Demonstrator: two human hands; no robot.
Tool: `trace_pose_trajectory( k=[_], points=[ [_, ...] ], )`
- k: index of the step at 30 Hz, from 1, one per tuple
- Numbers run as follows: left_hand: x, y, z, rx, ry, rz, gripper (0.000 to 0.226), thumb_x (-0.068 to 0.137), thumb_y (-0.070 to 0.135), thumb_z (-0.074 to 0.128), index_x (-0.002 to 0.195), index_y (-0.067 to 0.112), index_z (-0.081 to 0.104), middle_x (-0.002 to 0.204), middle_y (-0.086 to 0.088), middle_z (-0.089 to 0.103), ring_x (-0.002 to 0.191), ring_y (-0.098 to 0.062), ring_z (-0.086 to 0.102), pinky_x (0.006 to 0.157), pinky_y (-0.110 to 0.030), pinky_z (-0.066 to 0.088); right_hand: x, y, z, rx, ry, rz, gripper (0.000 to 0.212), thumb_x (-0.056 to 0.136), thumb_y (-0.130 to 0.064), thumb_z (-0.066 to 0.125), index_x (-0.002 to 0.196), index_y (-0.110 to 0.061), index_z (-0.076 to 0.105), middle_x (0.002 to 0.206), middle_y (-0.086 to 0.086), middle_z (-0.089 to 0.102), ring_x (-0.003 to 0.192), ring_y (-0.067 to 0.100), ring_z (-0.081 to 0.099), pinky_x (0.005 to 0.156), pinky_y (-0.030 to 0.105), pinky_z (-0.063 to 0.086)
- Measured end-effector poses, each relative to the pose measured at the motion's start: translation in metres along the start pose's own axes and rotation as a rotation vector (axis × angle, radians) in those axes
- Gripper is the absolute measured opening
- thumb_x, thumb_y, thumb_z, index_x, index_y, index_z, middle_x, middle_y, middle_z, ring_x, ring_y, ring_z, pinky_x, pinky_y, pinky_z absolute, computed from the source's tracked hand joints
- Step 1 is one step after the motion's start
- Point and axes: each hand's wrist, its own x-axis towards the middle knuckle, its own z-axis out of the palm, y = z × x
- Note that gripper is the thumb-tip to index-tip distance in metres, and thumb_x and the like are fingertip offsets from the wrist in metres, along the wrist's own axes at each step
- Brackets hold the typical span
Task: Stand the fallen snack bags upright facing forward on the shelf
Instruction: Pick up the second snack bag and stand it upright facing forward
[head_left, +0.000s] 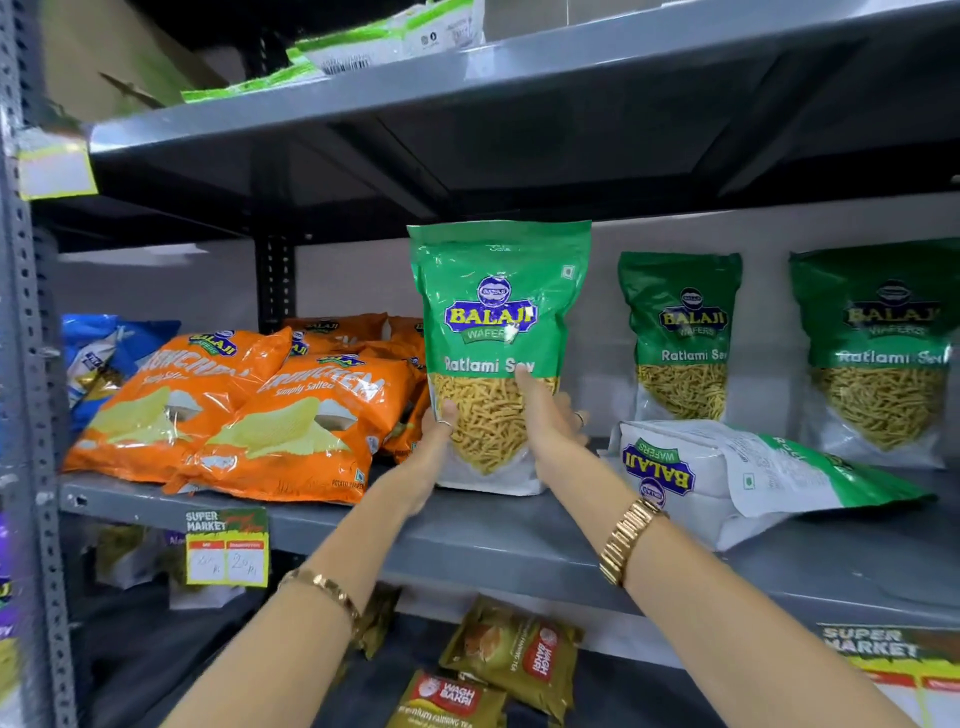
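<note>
A green Ratlami Sev bag (496, 322) stands upright on the grey shelf (467, 535), label facing me. My left hand (434, 441) grips its lower left edge, thumb on the front. My right hand (545, 415) lies against its lower right front with the fingers spread. To the right, another green and white bag (737, 478) lies flat on its side with the back panel up. Behind it, two more sev bags (680, 338) (878, 353) stand upright against the back wall.
Several orange chips bags (270, 410) lean in a pile at the left, with blue bags (98, 353) behind them. A price tag (227, 545) hangs from the shelf edge. Tea packets (511, 654) lie on the lower shelf. An upper shelf (467, 67) overhangs.
</note>
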Motion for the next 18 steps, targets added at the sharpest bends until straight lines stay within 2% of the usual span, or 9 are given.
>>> trace_pose_trajectory(
  k=[3,7,11,16,18],
  points=[
    [-0.002,0.001,-0.003,0.048,-0.1,0.031,0.065,0.088,0.062,0.022,0.146,0.033,0.016,0.156,0.002,0.025,0.142,-0.019,0.024,0.118,-0.049,0.016,-0.006,0.004,-0.001,-0.033,-0.006,-0.018,0.076,0.082,-0.061,0.047,0.139,-0.013,0.028,0.151,0.014,0.02,0.139,0.035,0.019,0.109,0.046,0.024],
    [-0.007,0.005,-0.002,0.112,-0.121,0.063,0.07,0.085,0.063,0.014,0.147,0.03,0.012,0.156,0.001,0.023,0.142,-0.018,0.022,0.119,-0.047,0.015,-0.007,0.009,-0.001,0.06,-0.089,-0.019,0.07,0.086,-0.056,0.045,0.139,-0.017,0.021,0.15,0.015,0.024,0.134,0.035,0.03,0.107,0.047,0.03],
    [-0.007,0.004,-0.005,0.159,-0.111,0.014,0.063,0.092,0.054,0.014,0.147,0.025,0.009,0.156,-0.001,0.021,0.143,-0.021,0.019,0.118,-0.043,0.015,-0.014,0.009,-0.005,0.066,-0.106,-0.047,0.065,0.088,-0.055,0.042,0.138,-0.019,0.022,0.147,0.014,0.032,0.131,0.034,0.035,0.105,0.046,0.032],
    [-0.015,0.0,-0.008,0.156,-0.099,0.014,0.066,0.091,0.055,0.018,0.148,0.024,0.008,0.156,0.0,0.02,0.143,-0.021,0.02,0.119,-0.043,0.016,-0.024,0.011,-0.01,0.053,-0.085,-0.047,0.065,0.086,-0.058,0.04,0.136,-0.02,0.024,0.142,0.013,0.039,0.127,0.036,0.04,0.104,0.049,0.036],
    [-0.02,-0.003,-0.011,0.131,-0.09,0.028,0.065,0.09,0.057,0.02,0.147,0.026,0.01,0.156,0.002,0.021,0.141,-0.017,0.021,0.117,-0.037,0.017,-0.03,0.013,-0.012,0.049,-0.082,-0.046,0.065,0.085,-0.06,0.041,0.134,-0.02,0.026,0.141,0.013,0.041,0.127,0.036,0.04,0.105,0.051,0.037]
  ],
)
